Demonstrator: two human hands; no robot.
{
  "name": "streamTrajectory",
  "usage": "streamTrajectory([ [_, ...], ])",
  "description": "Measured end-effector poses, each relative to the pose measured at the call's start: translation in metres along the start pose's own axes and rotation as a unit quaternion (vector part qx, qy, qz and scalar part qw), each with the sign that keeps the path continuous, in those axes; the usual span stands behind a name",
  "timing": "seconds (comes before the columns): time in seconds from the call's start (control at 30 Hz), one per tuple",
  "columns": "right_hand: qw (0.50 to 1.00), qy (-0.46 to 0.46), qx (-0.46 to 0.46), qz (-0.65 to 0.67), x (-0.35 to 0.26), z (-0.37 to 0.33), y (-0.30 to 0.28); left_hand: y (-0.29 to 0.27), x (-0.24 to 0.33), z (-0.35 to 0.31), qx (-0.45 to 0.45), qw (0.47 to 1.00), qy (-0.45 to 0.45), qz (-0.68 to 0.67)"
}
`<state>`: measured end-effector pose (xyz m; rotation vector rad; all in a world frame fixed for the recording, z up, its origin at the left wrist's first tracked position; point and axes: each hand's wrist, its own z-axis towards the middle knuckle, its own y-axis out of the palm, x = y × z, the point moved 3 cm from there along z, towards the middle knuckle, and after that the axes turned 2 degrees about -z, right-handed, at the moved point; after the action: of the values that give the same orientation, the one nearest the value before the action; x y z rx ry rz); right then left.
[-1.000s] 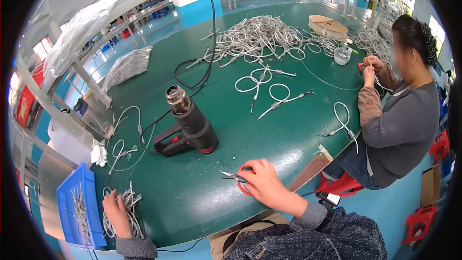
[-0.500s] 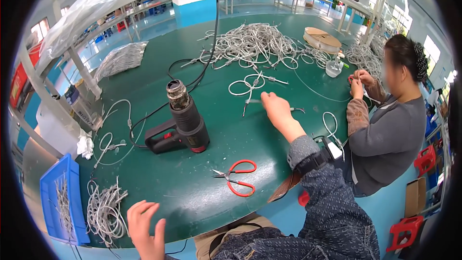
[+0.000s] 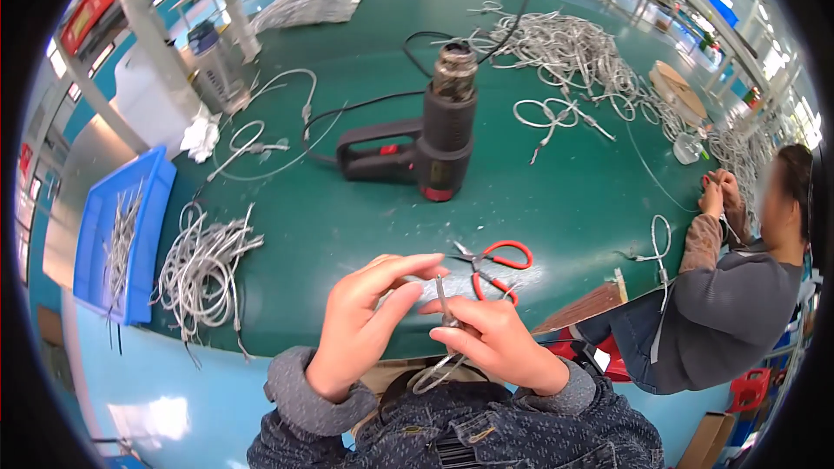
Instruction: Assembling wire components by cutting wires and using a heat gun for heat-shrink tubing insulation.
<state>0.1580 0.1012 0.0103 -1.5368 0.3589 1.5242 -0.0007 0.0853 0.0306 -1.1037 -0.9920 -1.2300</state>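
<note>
My right hand (image 3: 495, 335) pinches a looped grey-white cable (image 3: 444, 300) in front of my body. The cable's end points up between my hands, and its loop hangs below my fingers. My left hand (image 3: 365, 313) is at the left of that end, thumb and fingers apart, apparently holding nothing. Just beyond my right hand lie red-handled scissors (image 3: 477, 259) with their blades apart. Farther off, a black heat gun (image 3: 446, 139) stands on its base, nozzle upward.
A blue bin (image 3: 155, 226) with thin strands and a cable bundle (image 3: 204, 274) sit at the left. A large cable pile (image 3: 573, 48) lies far right, near a spool (image 3: 678, 94). Looped cables lie around the green table (image 3: 347, 208). A co-worker (image 3: 738, 295) sits at the right.
My right hand has come back from the far middle to my body and now holds a cable. My left hand has moved beside it. The view has shifted left.
</note>
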Motion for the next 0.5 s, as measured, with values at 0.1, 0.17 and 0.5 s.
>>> streamTrajectory([
  [0.1, 0.999, 0.032, -0.034, 0.001, -0.004, 0.000, 0.005, 0.002, 0.002, -0.004, -0.013, 0.995, -0.040, -0.094],
  [0.17, 0.998, 0.049, -0.050, 0.001, -0.004, 0.000, 0.009, -0.002, 0.001, -0.007, -0.008, 0.995, -0.039, -0.088],
  [0.5, 0.999, -0.013, -0.036, -0.001, -0.022, 0.001, 0.005, -0.004, 0.010, -0.015, 0.026, 0.981, -0.071, -0.180],
])
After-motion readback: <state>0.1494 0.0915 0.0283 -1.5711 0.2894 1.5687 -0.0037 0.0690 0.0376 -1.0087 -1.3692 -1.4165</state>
